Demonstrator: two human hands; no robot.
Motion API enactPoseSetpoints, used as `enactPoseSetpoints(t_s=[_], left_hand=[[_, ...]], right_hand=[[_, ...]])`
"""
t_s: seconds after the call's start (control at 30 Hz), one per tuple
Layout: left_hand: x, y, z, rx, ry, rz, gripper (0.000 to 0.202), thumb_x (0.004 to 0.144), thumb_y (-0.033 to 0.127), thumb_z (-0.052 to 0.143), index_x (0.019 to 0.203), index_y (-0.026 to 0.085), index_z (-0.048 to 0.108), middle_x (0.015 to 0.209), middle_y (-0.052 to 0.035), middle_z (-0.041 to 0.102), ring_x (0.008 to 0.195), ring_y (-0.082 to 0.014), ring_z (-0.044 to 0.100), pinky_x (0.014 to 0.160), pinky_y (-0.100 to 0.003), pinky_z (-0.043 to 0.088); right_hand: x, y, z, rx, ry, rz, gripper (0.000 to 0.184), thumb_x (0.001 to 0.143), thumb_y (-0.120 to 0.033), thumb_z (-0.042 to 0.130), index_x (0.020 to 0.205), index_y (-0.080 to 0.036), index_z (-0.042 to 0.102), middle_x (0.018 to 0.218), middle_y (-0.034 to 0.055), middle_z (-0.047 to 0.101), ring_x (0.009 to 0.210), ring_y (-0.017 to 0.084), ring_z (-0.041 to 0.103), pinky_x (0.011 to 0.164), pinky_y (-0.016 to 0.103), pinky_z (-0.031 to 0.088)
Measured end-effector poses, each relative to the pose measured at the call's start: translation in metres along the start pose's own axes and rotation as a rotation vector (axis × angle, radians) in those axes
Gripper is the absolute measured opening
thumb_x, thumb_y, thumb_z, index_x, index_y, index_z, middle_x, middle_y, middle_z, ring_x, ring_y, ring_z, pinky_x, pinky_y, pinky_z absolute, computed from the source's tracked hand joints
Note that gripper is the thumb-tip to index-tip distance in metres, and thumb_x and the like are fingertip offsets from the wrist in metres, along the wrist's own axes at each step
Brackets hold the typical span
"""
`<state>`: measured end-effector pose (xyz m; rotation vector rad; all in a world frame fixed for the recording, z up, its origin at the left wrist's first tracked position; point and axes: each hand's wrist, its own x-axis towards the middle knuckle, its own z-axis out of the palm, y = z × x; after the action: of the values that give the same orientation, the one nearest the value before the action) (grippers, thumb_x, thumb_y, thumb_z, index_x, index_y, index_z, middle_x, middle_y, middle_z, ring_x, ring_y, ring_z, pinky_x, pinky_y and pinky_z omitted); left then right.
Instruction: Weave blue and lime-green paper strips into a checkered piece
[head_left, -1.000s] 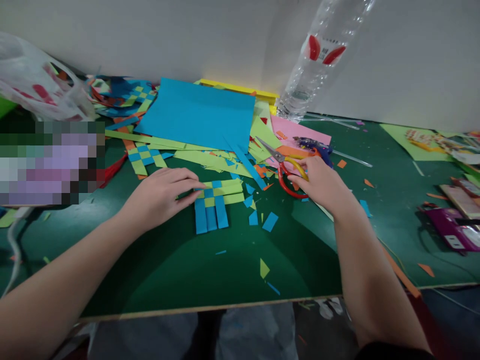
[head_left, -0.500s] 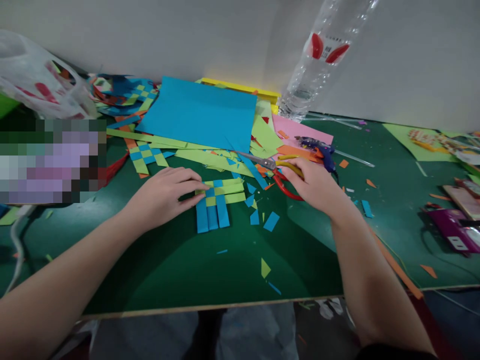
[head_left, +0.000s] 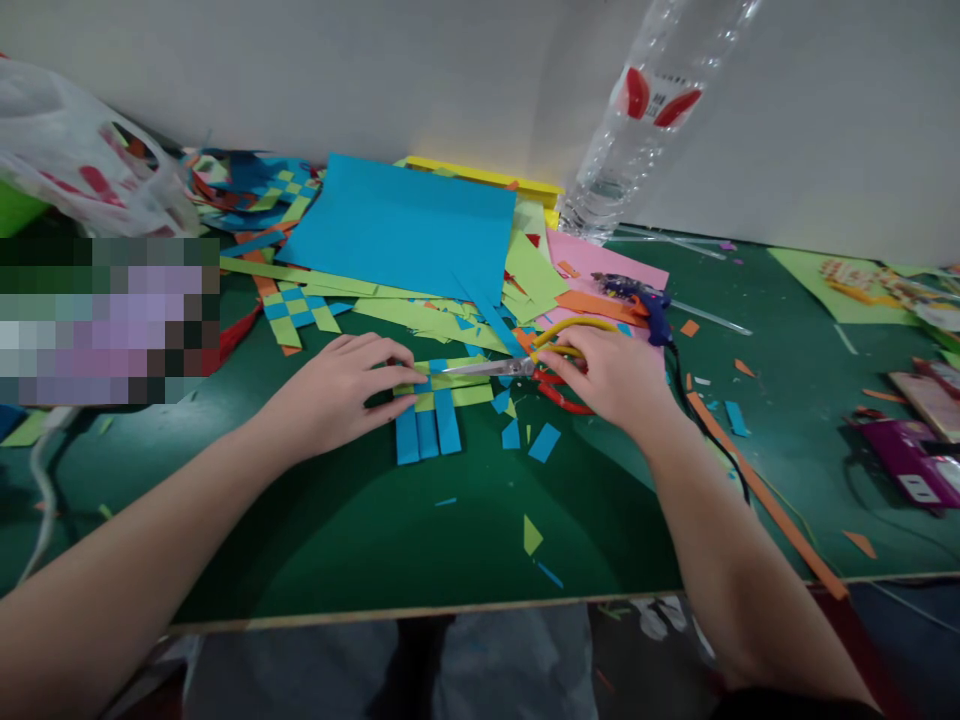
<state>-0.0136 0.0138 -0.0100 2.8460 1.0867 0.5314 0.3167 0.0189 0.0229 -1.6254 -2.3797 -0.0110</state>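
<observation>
My left hand [head_left: 341, 390] lies flat on the left side of a small woven piece [head_left: 437, 405] made of blue and light green paper strips, fingers stretched out and pressing it to the green table [head_left: 390, 520]. My right hand [head_left: 611, 375] is closed around the handles of red and yellow scissors [head_left: 525, 366]. Their blades point left and reach over the woven piece's upper edge. Small blue and green paper scraps [head_left: 541, 441] lie just right of the weave.
A large blue sheet [head_left: 405, 225] tops a pile of green, pink and orange paper behind. A clear plastic bottle [head_left: 637, 120] stands by the wall. A blue glue gun [head_left: 637, 292] lies at right; a white plastic bag [head_left: 75, 160] sits far left.
My right hand has picked up the scissors from the paper pile and swung them left, so the blades now reach the woven piece. My left hand has stayed on it.
</observation>
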Motion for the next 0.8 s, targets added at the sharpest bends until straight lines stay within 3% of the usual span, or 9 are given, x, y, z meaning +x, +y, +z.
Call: enactPoseSetpoints(t_s=[0.37, 0.8], left_hand=[[-0.0005, -0.0012, 0.0017, 0.004, -0.031, 0.035, 0.031, 0.100, 0.040, 0.049, 0.112, 0.022, 0.071, 0.115, -0.0111, 0.065, 0.105, -0.0290, 0.062, 0.088, -0.046, 0.047], [-0.0009, -0.0005, 0.0025, -0.057, -0.083, 0.001, 0.034, 0.099, 0.045, 0.047, 0.118, 0.029, 0.071, 0.119, -0.0092, 0.065, 0.109, -0.0299, 0.061, 0.091, -0.047, 0.046]], right_hand=[[0.0009, 0.0010, 0.0065, -0.018, -0.050, -0.053, 0.035, 0.099, -0.050, 0.051, 0.088, -0.020, 0.066, 0.091, 0.0050, 0.074, 0.080, 0.022, 0.064, 0.058, 0.031, 0.032], [0.0018, 0.0036, 0.0091, -0.038, -0.066, -0.067, 0.037, 0.099, -0.051, 0.051, 0.087, -0.020, 0.066, 0.094, 0.0047, 0.075, 0.084, 0.022, 0.066, 0.060, 0.031, 0.035]])
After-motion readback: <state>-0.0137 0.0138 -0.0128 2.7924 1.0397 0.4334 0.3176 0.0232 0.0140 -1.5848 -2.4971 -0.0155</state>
